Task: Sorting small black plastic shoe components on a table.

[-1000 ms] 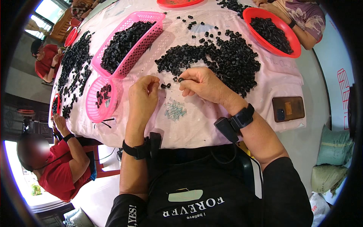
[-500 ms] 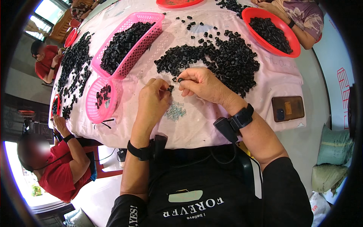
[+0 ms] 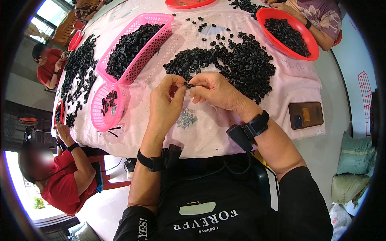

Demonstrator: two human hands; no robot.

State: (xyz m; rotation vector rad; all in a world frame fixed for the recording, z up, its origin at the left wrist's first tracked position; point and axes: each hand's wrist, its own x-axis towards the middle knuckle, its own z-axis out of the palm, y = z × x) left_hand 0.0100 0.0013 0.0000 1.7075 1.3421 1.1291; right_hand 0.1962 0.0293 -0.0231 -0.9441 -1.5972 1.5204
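Left hand (image 3: pixel 165 96): shifted right and up the worktop (image 3: pixel 219 140) over the last half second, closing its gap to the right hand. Position now: fingertips meeting the right hand's, thumb and forefinger pinched at a small black part (image 3: pixel 188 85).

Right hand (image 3: pixel 217 89): near-unchanged in place; thumb and forefinger closed on the same spot. Whether one piece or two sits between them cannot be told.

Small black part: off the cloth, between both sets of fingertips, just in front of the heap of black parts (image 3: pixel 251 66). Loose pair seen on the cloth a second ago: no longer showing there.

Bearing on the work: judged a change from one-handed pick-up to two-handed handling; any fit or result is hidden by the fingers.

Stock nearby, unmoved: pile of small clear pieces (image 3: pixel 186 118), nearer the wearer, untouched; pink rectangular basket (image 3: pixel 159 52), filled with black parts; round pink basket (image 3: pixel 97 109), part-filled; red tray (image 3: pixel 313 44), far right, loaded.
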